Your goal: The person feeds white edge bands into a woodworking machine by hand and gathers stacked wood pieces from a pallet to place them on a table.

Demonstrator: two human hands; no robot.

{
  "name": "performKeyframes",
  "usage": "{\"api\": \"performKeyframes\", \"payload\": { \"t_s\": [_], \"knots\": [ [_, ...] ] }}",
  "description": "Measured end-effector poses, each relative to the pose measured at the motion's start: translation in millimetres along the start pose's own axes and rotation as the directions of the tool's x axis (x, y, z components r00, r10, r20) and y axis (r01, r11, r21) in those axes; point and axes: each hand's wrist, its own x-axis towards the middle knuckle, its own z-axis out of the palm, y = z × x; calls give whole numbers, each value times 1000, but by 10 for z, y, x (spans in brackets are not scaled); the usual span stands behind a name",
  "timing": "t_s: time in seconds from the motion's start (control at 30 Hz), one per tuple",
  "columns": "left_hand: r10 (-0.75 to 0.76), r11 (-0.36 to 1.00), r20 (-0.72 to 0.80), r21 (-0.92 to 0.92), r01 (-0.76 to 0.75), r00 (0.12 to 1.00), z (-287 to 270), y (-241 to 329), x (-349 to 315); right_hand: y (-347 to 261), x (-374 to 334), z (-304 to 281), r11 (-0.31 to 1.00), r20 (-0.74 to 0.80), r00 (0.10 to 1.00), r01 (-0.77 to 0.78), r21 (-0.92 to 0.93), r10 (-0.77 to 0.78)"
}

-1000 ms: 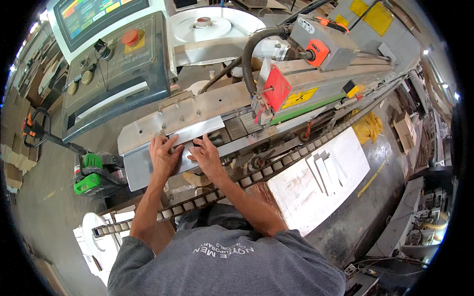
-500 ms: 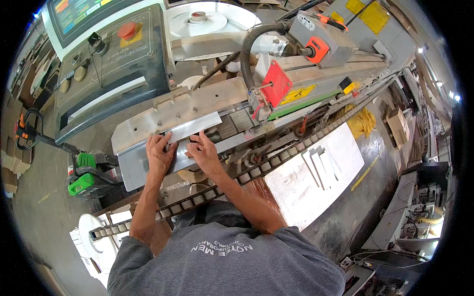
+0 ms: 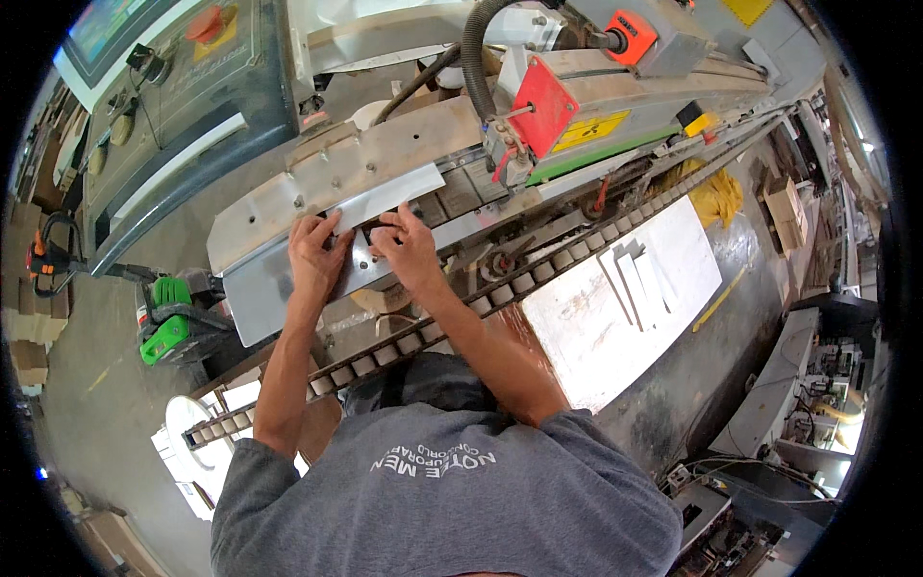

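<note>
A narrow white strip (image 3: 396, 192) lies along the metal guide plate (image 3: 264, 216) of a machine, its far end pointing toward the red guard (image 3: 540, 108). My left hand (image 3: 315, 258) has its bent fingertips on the strip's near part, thumb close beside, seemingly gripping it; the exact contact is partly hidden. Just to the right, my right hand (image 3: 409, 255) reaches the strip's lower edge with its index finger stretched out, the other fingers bent and apart. Beneath both hands is the smooth grey metal feed table (image 3: 260, 300).
A roller track (image 3: 442, 330) runs diagonally in front of me. Beyond it, several strips (image 3: 635, 279) lie on a white board (image 3: 577, 351). The control panel (image 3: 183, 125) stands at upper left, and a thick black hose (image 3: 473, 67) hangs near the red guard.
The white strip has slid slightly rightward along the guide toward the red guard, and both hands have shifted with it. The whole view has also moved a little.
</note>
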Motion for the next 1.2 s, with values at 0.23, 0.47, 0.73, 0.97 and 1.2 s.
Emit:
{"api": "performKeyframes", "payload": {
  "t_s": [0.23, 0.47, 0.73, 0.97, 1.2],
  "knots": [
    [14, 999, 39, -33, -12, 999, 462, 247, 187, -234, 169, -427, 996, -134, 988, 77, -40, -82],
    [50, 999, 76, -2, -50, 996, 944, 600, 347, -561, 265, -978, 972, -101, 995, -43, -229, 20],
    [-25, 964, 121, -261, 56, 992, 1573, 735, 611, -841, -486, -1592, 891, 12, 969, 233, -390, -248],
    [133, 985, 158, -131, -112, 979, 1487, 1172, 677, -955, -1274, -3800, 677, -512, 742, -108, -728, -433],
    [84, 996, 229, -58, -73, 970, 1198, 1116, 284, -754, -1562, -5136, 12, -536, 793, -557, -831, -290]
  ]
}}
